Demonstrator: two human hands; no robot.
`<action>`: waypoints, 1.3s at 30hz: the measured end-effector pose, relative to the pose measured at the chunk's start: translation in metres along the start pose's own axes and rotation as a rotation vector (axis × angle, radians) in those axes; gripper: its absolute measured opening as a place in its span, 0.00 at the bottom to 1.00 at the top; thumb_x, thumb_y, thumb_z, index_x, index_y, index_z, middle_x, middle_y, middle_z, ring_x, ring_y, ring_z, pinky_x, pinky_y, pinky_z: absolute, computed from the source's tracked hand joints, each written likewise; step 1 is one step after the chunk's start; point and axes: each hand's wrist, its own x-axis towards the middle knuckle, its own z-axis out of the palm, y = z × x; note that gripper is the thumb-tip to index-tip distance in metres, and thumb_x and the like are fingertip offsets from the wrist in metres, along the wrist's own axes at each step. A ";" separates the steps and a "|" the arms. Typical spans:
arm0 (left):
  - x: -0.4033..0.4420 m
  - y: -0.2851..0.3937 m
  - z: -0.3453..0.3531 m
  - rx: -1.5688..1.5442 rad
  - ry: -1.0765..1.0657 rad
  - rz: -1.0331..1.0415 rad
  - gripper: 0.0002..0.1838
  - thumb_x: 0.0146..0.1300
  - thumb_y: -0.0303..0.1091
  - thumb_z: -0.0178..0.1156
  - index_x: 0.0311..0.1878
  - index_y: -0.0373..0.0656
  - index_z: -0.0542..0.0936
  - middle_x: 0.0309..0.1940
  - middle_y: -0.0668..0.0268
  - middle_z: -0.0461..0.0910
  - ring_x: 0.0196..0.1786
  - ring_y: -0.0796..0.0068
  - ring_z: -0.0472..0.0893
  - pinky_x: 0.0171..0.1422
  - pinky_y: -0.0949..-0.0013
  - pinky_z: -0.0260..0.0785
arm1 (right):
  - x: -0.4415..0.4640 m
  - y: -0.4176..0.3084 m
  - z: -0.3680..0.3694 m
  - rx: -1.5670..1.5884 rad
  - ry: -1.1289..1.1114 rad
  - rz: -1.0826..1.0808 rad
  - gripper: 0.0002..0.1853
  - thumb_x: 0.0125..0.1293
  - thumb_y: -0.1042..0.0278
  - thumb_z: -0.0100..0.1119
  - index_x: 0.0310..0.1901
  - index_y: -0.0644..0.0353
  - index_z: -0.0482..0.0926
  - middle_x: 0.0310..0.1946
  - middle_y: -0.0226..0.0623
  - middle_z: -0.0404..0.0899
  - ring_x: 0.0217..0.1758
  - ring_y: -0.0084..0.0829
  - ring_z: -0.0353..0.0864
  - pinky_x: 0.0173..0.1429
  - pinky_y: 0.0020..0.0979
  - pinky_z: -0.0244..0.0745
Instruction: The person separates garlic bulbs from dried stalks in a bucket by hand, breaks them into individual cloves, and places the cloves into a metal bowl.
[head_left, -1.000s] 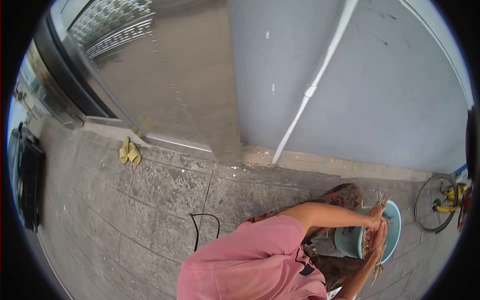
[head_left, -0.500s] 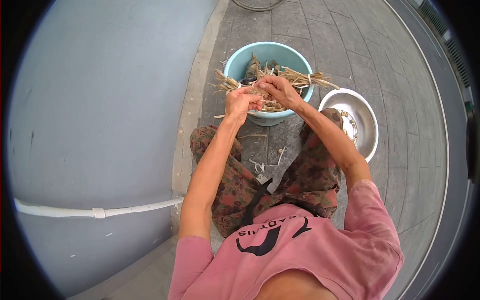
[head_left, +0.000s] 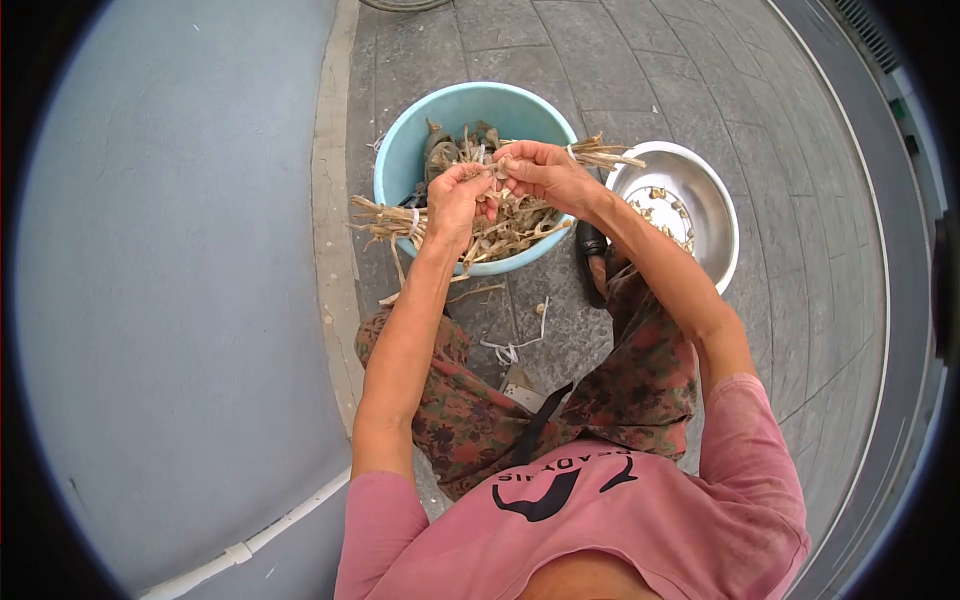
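Observation:
Over a light blue tub (head_left: 393,130) my left hand (head_left: 458,205) and my right hand (head_left: 545,173) meet, fingertips pinched close together. Between them is a small, pale, papery dried piece (head_left: 500,172), too small to make out fully; both hands grip at it. Dried plant matter (head_left: 510,230) with stalks and husks fills the tub beneath my hands. A tied bundle of dry stalks (head_left: 385,220) lies over the tub's left rim, and another bundle (head_left: 605,155) sticks out over the right rim.
Right of the tub stands a metal basin (head_left: 712,215) holding small pale pieces (head_left: 665,205). A white strip (head_left: 508,350) lies on the paving between my knees. A blue-grey wall (head_left: 180,250) rises on the left, with a white pipe (head_left: 240,552) low on it.
My head has turned sharply since the first frame, then slightly since the second. Tub and basin now appear further left. My hands remain together over the tub, with the fingers shifted around the small piece.

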 end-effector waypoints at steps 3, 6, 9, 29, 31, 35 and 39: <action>0.007 -0.002 0.002 0.008 0.102 -0.017 0.08 0.58 0.26 0.54 0.40 0.35 0.70 0.28 0.60 0.76 0.22 0.77 0.73 0.23 0.74 0.67 | -0.001 0.000 -0.008 0.243 0.010 0.014 0.09 0.66 0.66 0.49 0.43 0.60 0.73 0.26 0.24 0.72 0.28 0.14 0.71 0.32 0.15 0.70; 0.012 -0.008 0.000 -0.101 0.062 -0.058 0.09 0.60 0.26 0.52 0.43 0.34 0.70 0.31 0.57 0.77 0.26 0.74 0.75 0.28 0.72 0.71 | 0.002 0.011 -0.022 0.194 0.057 0.036 0.10 0.66 0.62 0.50 0.38 0.61 0.73 0.24 0.25 0.72 0.25 0.15 0.72 0.29 0.16 0.71; 0.009 -0.006 -0.003 -0.163 0.032 -0.042 0.11 0.62 0.27 0.49 0.46 0.32 0.69 0.35 0.54 0.76 0.33 0.70 0.77 0.36 0.70 0.73 | 0.006 0.012 -0.018 -0.090 0.154 0.107 0.12 0.65 0.58 0.50 0.38 0.60 0.73 0.24 0.24 0.71 0.23 0.14 0.68 0.25 0.16 0.64; 0.012 -0.021 0.006 0.172 0.136 0.234 0.09 0.59 0.26 0.55 0.40 0.31 0.75 0.20 0.66 0.74 0.20 0.81 0.71 0.24 0.79 0.65 | 0.011 0.018 -0.007 -0.336 0.094 -0.075 0.13 0.66 0.62 0.49 0.32 0.63 0.74 0.18 0.27 0.68 0.21 0.17 0.66 0.24 0.20 0.62; 0.013 -0.019 0.001 -0.051 0.100 0.163 0.07 0.59 0.23 0.53 0.39 0.31 0.74 0.21 0.64 0.74 0.19 0.78 0.72 0.24 0.77 0.66 | 0.009 0.018 -0.014 -0.116 0.023 -0.053 0.12 0.66 0.63 0.48 0.34 0.63 0.75 0.18 0.27 0.69 0.21 0.17 0.67 0.25 0.20 0.63; 0.014 -0.030 -0.007 0.399 0.058 0.162 0.10 0.58 0.22 0.52 0.43 0.31 0.74 0.25 0.61 0.76 0.23 0.77 0.74 0.26 0.78 0.66 | 0.000 0.006 -0.018 0.328 0.050 0.033 0.07 0.66 0.66 0.49 0.36 0.60 0.72 0.26 0.26 0.71 0.27 0.14 0.68 0.27 0.16 0.66; 0.006 -0.030 -0.004 0.724 0.012 0.295 0.15 0.59 0.27 0.54 0.49 0.33 0.74 0.34 0.60 0.78 0.32 0.78 0.76 0.31 0.80 0.68 | 0.000 0.011 -0.022 0.123 0.031 -0.011 0.08 0.64 0.64 0.52 0.37 0.60 0.72 0.26 0.26 0.72 0.25 0.14 0.69 0.28 0.16 0.67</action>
